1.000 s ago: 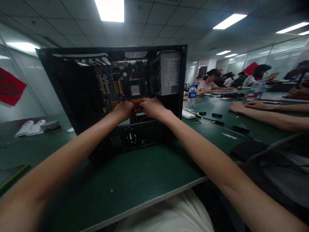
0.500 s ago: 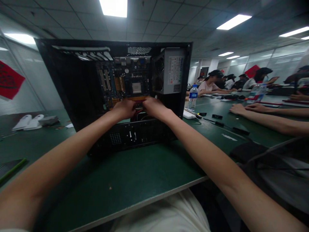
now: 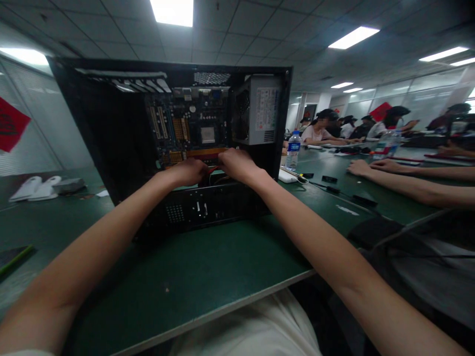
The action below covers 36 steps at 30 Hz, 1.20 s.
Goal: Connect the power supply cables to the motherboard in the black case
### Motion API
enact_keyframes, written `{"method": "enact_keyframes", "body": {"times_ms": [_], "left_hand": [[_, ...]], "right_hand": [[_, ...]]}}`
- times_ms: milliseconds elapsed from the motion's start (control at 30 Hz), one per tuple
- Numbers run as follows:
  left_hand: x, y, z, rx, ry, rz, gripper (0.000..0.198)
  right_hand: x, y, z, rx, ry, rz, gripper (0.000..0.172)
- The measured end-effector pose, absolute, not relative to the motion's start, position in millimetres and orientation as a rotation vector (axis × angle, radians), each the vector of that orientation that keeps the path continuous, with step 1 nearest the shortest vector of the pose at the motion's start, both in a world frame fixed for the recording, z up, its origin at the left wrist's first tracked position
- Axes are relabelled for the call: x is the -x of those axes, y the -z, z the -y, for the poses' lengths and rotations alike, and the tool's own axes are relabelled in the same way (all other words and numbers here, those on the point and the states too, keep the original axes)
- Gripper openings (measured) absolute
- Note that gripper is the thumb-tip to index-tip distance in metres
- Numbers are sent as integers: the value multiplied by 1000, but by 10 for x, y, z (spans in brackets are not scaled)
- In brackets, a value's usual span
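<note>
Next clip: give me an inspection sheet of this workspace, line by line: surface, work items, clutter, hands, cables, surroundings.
Surface: dark green table, dimly lit.
Work items: open black computer case standing on the table, with a motherboard and a power supply inside.
Clutter: water bottle, white box and small black parts to the right of the case; white items to its left.
Hands: left hand and right hand curled side by side at the motherboard's lower edge; what they grip is hidden.
Cables: red wires between the hands.
Surroundings: a co-worker's forearms rest on the table at the right; seated people beyond; ceiling lights.
</note>
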<state>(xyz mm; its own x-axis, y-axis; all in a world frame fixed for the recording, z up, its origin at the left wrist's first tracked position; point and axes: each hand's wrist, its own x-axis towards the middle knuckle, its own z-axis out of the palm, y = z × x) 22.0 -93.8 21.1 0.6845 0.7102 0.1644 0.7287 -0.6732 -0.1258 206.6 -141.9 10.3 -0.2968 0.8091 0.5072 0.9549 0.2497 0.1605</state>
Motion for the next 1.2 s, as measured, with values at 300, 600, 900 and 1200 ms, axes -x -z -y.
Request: {"method": "enact_keyframes", "body": {"times_ms": [300, 600, 900, 1200], "left_hand": [[-197, -231, 912, 2909, 73, 1219, 34], [-163, -217, 869, 2906, 30, 1199, 40], [-124, -271, 964, 2913, -259, 1176, 36], [-117, -256, 933, 2980, -218, 1094, 40]], "right_hand": [[-2108, -26, 1293, 1623, 495, 2264, 29], [-2036, -16, 1181, 1562, 663, 2370, 28], [-1977, -106, 1163, 1299, 1058, 2557, 29], [-1993, -118, 1068, 1226, 1151, 2681, 34]]}}
